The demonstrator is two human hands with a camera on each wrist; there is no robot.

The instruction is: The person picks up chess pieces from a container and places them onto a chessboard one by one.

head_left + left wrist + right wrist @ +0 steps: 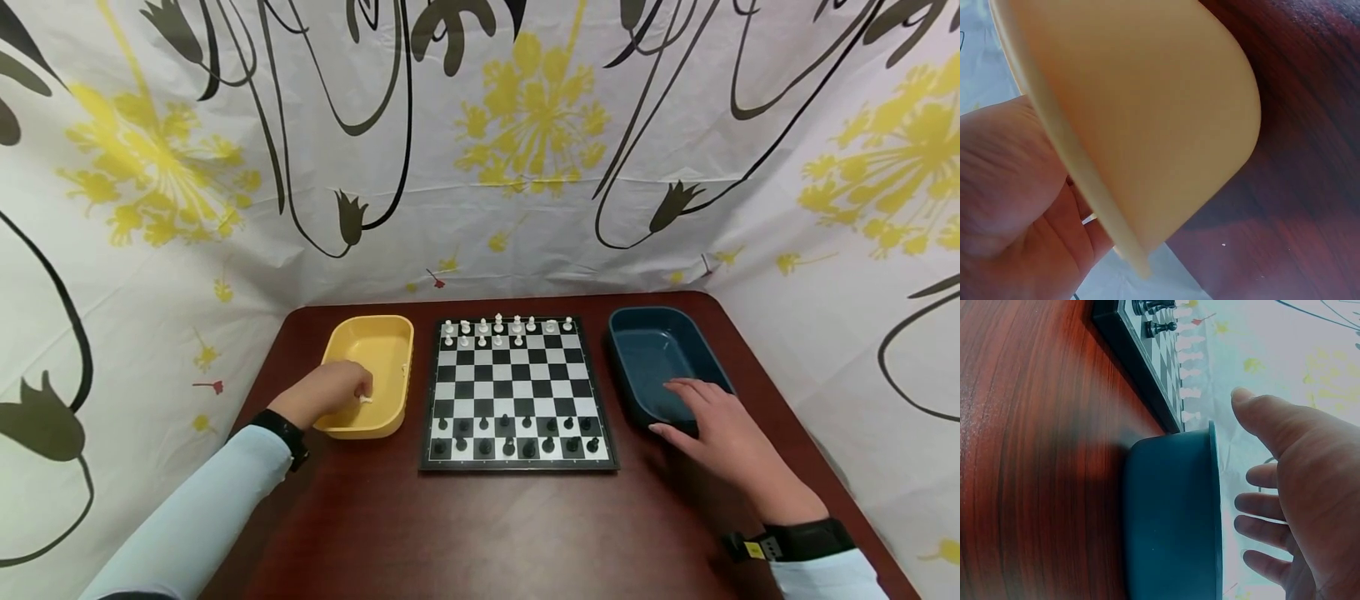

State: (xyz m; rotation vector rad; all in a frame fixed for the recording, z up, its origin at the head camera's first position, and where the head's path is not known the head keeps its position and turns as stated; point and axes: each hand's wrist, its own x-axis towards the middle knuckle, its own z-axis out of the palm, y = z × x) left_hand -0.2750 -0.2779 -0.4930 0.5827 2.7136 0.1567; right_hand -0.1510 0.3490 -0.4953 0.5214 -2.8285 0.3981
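Observation:
A chessboard [517,392] lies mid-table, white pieces [510,327] along its far rows and black pieces [517,435] along its near rows. My left hand [360,393] reaches into the yellow tray [390,333] left of the board, its curled fingers pinching a small white chess piece [365,400]. The left wrist view shows that tray's outer wall [1160,112] and my palm [1016,206]. My right hand [675,408] hovers with straight, spread fingers over the near end of the blue tray [645,333] and holds nothing. The right wrist view shows these fingers [1260,506] above the blue tray's rim [1213,487].
The dark wooden table [487,533] has bare room in front of the board. A white curtain with yellow and black flowers [525,150] closes in the back and both sides. The board's edge [1141,369] lies close beside the blue tray.

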